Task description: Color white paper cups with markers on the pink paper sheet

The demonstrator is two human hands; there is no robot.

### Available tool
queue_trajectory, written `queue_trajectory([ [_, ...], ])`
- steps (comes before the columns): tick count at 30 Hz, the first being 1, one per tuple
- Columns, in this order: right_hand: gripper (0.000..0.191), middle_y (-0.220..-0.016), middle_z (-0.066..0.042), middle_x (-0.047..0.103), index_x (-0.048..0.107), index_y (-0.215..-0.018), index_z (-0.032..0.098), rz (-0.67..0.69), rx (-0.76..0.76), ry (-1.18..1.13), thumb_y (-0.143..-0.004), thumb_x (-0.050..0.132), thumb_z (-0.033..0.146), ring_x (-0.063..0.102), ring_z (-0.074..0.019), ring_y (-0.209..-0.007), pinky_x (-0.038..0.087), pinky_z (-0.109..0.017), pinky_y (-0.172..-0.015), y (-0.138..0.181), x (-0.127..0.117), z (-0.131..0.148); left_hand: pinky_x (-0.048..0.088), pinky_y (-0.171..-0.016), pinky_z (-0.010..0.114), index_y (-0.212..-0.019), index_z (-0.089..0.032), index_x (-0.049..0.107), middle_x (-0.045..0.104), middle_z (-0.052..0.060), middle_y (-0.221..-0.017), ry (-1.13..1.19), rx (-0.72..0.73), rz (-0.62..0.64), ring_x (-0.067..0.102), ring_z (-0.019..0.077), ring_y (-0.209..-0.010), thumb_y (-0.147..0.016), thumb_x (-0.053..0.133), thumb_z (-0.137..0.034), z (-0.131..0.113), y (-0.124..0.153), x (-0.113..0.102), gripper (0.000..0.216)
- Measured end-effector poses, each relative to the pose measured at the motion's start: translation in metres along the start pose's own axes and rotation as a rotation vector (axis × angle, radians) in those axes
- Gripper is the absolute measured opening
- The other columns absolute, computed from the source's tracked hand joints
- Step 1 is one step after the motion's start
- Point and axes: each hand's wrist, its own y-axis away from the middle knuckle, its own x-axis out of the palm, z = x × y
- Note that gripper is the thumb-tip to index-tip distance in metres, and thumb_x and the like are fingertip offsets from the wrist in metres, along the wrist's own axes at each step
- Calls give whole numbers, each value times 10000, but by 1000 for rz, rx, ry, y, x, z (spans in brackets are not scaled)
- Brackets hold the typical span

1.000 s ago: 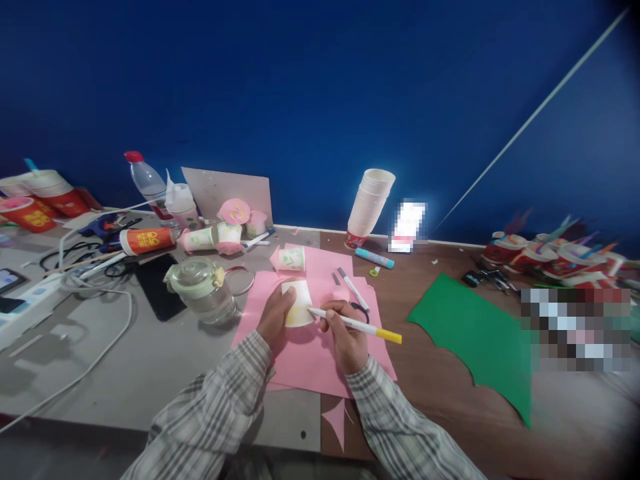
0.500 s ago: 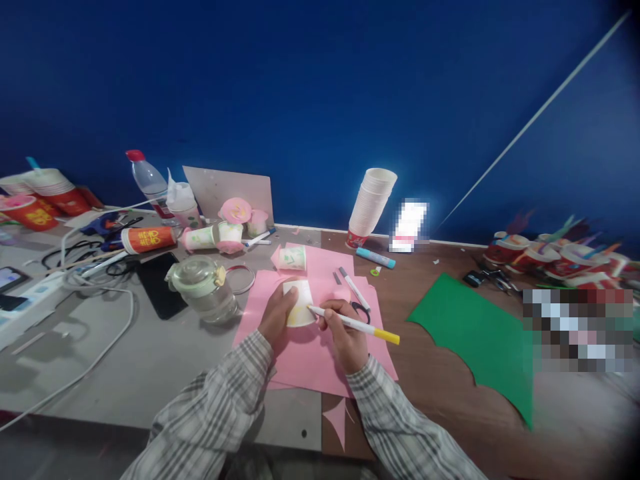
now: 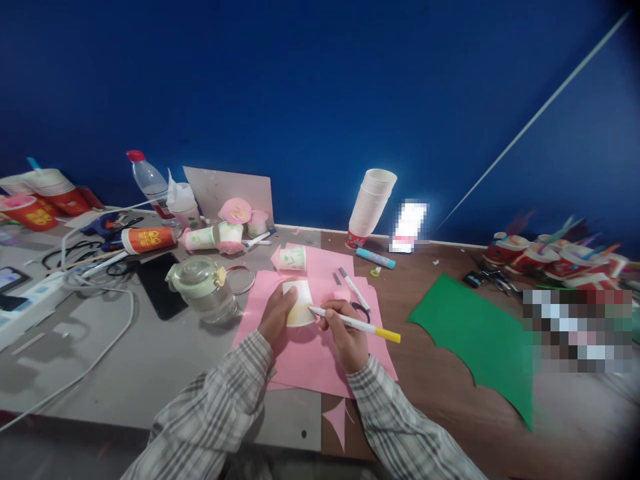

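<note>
My left hand (image 3: 276, 311) is closed round a white paper cup (image 3: 301, 297), which has a patch of yellow low on its side. In my right hand (image 3: 345, 333) is a yellow-ended marker (image 3: 367, 327), its tip touching or very close to the cup's right side. Both hands are over a pile of pink paper (image 3: 300, 360). Just behind the cup lies another paper cup with green marks (image 3: 291, 258), on its side. A capped grey-and-white pen (image 3: 354, 288) and the dark handle of scissors (image 3: 361, 311) lie beyond my right hand.
A lidded glass jar (image 3: 203, 290) and a black phone (image 3: 161, 287) stand to the left. A leaning stack of paper cups (image 3: 371, 203) and a blue tube (image 3: 376, 258) are behind. Green paper (image 3: 470, 340) lies to the right, and cables cross the left side.
Almost nothing differs. The marker and my right hand have shifted very slightly, while my left hand keeps the cup in the same place.
</note>
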Motion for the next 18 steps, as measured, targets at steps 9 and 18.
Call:
queue_trajectory([
  [9,148,-486,35,570,630,-733,181,69,-16,8,-728,560,311,477,-108,-402,392,-188,-367,1,-1,-2,454,-475,319,-1005,-165,568,541,5,-575,-1,4,-16,490,160,-445,-643,633,-385,3,-2,-2,428],
  [18,155,-463,39,554,626,-695,180,7,2,10,-718,548,313,450,-100,-376,363,-180,-348,0,-2,-2,457,-464,326,-971,-168,568,555,20,-603,2,-2,-15,540,197,-505,-642,634,-382,-1,0,1,398],
])
